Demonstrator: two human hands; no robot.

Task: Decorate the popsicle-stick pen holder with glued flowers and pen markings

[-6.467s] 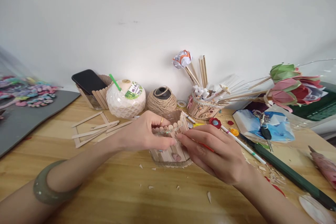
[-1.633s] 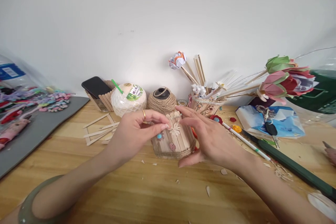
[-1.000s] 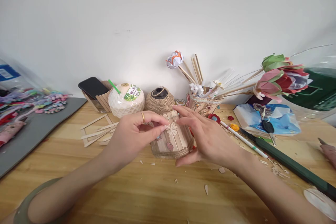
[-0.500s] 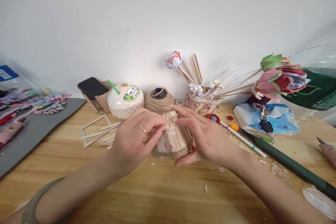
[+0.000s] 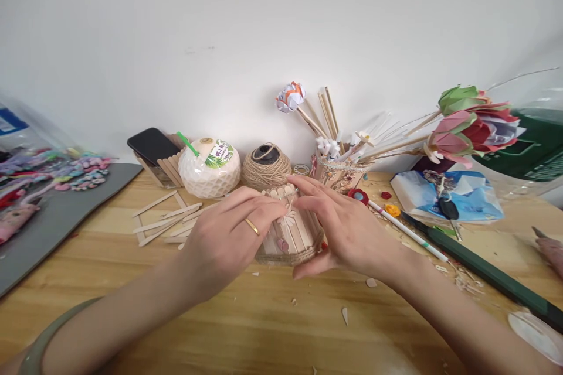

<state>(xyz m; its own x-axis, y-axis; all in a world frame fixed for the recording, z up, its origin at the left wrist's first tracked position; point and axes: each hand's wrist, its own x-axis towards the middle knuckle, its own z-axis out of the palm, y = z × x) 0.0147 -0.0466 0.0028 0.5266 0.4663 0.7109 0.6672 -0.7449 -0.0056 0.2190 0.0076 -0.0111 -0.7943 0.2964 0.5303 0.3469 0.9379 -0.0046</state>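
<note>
A small popsicle-stick holder [image 5: 299, 229] stands on the table, with rope wound around its base. On its front are a pale wooden flower [image 5: 288, 220] and a small pink piece [image 5: 282, 245] below. My right hand [image 5: 345, 228] is wrapped around the holder's right side, thumb low and fingers at the top edge. From the left, my left hand [image 5: 235, 234] reaches over the holder's face, its fingers drawn together and their tips at the flower's upper petals. What lies between those fingertips is hidden.
Behind stand a twine ball [image 5: 266, 169], a white coconut [image 5: 209, 170] with a green straw and a phone in a stick stand [image 5: 170, 167]. Loose popsicle sticks [image 5: 165, 221] lie left. At right are a decorated pot [image 5: 336, 174], paper flowers [image 5: 472, 126], a white pen [image 5: 413, 234] and a dark-green tool [image 5: 479, 266].
My left hand has shifted slightly right, its fingertips now covering the flower's upper part, and its thumb has gone from sight. My right hand keeps its place on the holder.
</note>
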